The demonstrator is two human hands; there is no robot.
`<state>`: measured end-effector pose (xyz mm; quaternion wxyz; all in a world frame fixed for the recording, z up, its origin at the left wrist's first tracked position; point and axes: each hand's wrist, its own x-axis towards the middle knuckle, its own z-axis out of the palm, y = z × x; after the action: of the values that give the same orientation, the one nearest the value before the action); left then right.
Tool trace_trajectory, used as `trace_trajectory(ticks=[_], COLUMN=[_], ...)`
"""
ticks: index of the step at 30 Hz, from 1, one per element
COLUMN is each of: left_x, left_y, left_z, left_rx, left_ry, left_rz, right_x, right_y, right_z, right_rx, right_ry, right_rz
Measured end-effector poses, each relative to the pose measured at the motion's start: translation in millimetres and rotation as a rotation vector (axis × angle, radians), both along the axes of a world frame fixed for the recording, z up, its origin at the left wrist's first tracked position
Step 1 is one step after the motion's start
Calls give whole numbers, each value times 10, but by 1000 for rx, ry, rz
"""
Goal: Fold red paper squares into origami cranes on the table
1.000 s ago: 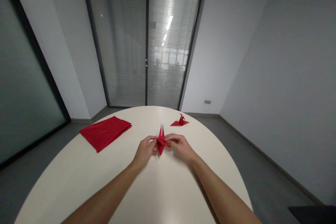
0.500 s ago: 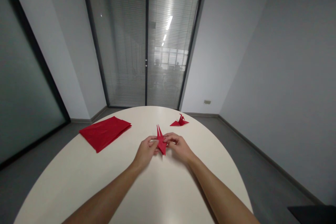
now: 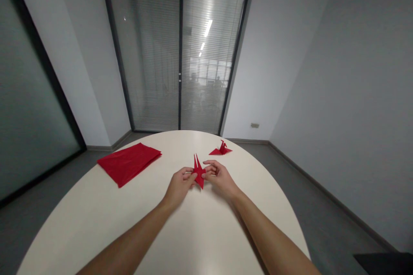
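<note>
A small folded red paper (image 3: 199, 173) is held just above the table, its two narrow points facing away from me and a broader tip towards me. My left hand (image 3: 180, 184) pinches its left edge, thumb on top. On the right edge, my right hand (image 3: 220, 178) grips the paper between thumb and fingers, with the index finger lifted off it. Beyond my right hand stands a finished red paper crane (image 3: 222, 149) with its wings spread.
The round white table (image 3: 180, 232) carries a flat stack of red paper sheets (image 3: 129, 162) at the left. Behind the table are a glazed door with blinds (image 3: 155, 60) and a wall socket (image 3: 254, 125). A dark object (image 3: 383, 263) shows at the lower right.
My right index finger has lifted away from the folded paper, and the right thumb now lies on its edge. The paper has turned and shifted slightly. The crane and the stack are unmoved.
</note>
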<state>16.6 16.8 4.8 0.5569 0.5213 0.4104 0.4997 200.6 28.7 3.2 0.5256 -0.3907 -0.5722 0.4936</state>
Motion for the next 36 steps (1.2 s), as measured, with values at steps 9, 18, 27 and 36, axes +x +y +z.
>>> trace_trajectory(ticks=[9,18,27,36], left_x=[-29,-46,-50,-65], left_y=[-20,-12,4,4], left_z=[12,-16,-30,-14], left_rx=[33,78,179,235], left_ry=[27,59,115,152], left_rz=[-12,9,38,56], right_x=[-3,-24,-24,-34], right_y=[-28,-14,-43,-59], right_z=[58,9,81,69], right_rx=[2,-84,65,85], right_ry=[-53,-14,-109,-132], right_rz=[29,65,21,11])
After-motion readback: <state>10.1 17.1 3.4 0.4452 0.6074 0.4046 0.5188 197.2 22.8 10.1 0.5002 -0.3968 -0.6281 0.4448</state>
